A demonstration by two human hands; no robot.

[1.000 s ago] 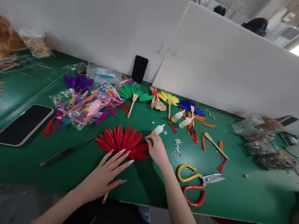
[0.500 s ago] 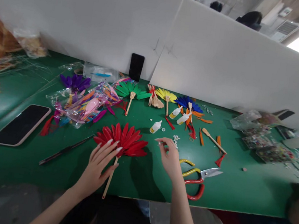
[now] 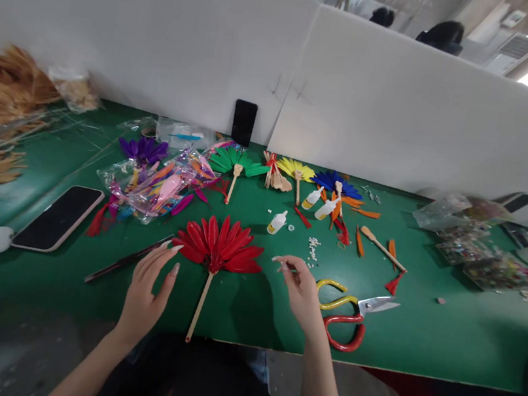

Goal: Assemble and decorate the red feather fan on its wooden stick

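Observation:
A red feather fan [image 3: 218, 247] lies on the green table before me, its pale wooden handle pointing toward me. To its left is my left hand [image 3: 152, 284], open, fingers stretched and thumb apart. Its fingertips are over or beside the upper end of a long, thin dark tool [image 3: 120, 262]; I cannot tell whether they touch it. My right hand [image 3: 297, 289] hovers right of the fan, thumb and fingers pinched together; whatever is between the tips is too small to make out. Small white beads [image 3: 312, 248] and scissors [image 3: 350, 313] with yellow and red handles lie beside it.
Glue bottles [image 3: 277, 222] stand and lie beyond the fan. Green [image 3: 238, 162], yellow [image 3: 296, 170] and blue [image 3: 337, 183] feather fans line the back. At left are bagged feathers [image 3: 166, 187] and a phone [image 3: 58, 218]; bead bags [image 3: 496, 266] are at right.
My left hand has lifted off the red fan and moved left toward the dark tool. My right hand stays pinched in about the same place.

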